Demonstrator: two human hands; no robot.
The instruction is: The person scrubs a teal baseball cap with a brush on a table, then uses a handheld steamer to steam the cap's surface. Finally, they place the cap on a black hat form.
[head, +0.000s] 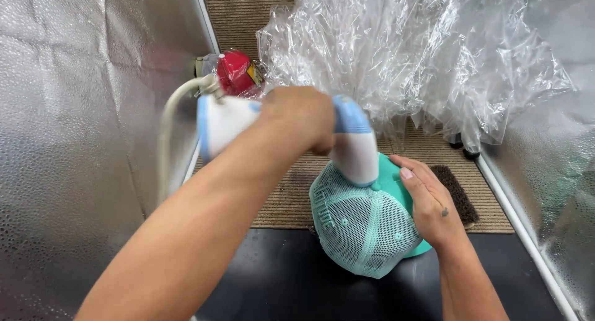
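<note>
- Left hand grips a steamer, its nozzle touching the teal cap.
- Right hand lies open against the cap at the mat's front edge.
- Steaming looks underway; progress unclear.

Foil walls closed in left and right, and crumpled plastic blocked the far side. Open black counter lay near, left of the cap.

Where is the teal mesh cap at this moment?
In the head view, the teal mesh cap sits at lower centre, steadied by the right hand, with the handheld steamer in the left hand touching its top.
</note>
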